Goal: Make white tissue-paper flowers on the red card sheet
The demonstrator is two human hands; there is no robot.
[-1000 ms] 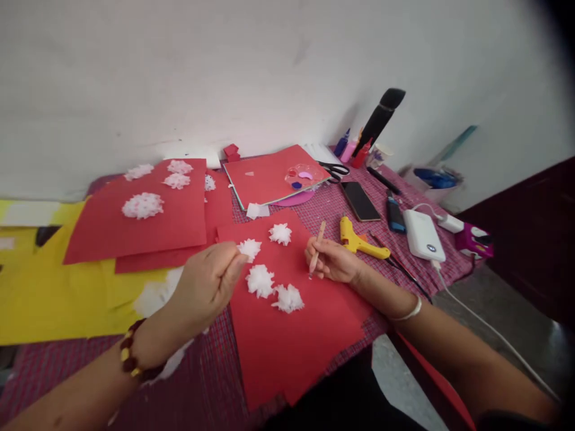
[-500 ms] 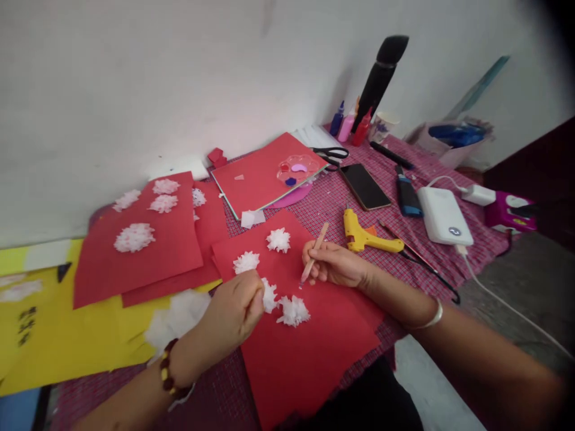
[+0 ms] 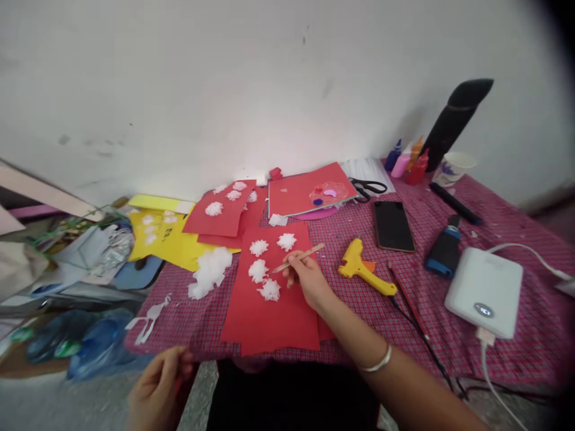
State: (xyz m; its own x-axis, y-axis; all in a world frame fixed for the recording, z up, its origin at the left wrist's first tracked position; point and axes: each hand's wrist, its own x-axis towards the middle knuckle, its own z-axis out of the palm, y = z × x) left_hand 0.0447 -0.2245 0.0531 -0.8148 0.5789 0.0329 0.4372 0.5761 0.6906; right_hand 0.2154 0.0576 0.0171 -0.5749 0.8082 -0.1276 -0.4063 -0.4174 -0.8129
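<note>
My right hand (image 3: 306, 276) pinches a thin wooden stick (image 3: 308, 252) over a red paper sheet (image 3: 278, 326). Its lower tip is close to the white tissue-paper flowers (image 3: 258, 270) on that sheet. Several of these ruffled flowers sit on the paper's upper half. At the table's near edge, low on the left, my left hand (image 3: 157, 383) is closed with curled fingers; what it holds, if anything, is hidden. White tissue sheets (image 3: 210, 272) lie left of the red paper.
Behind are more red sheets with flowers (image 3: 215, 224) and a palette (image 3: 332, 193) with paint. To the right lie a yellow glue gun (image 3: 363, 268), a phone (image 3: 393, 225), a utility knife (image 3: 444, 248) and a white power bank (image 3: 485, 290) with cables. Scissors (image 3: 368, 187) lie farther back.
My left hand has moved away from the flowers, down to the table's near edge. My right hand has brought the stick's tip nearer the left flowers. The view has swung left.
</note>
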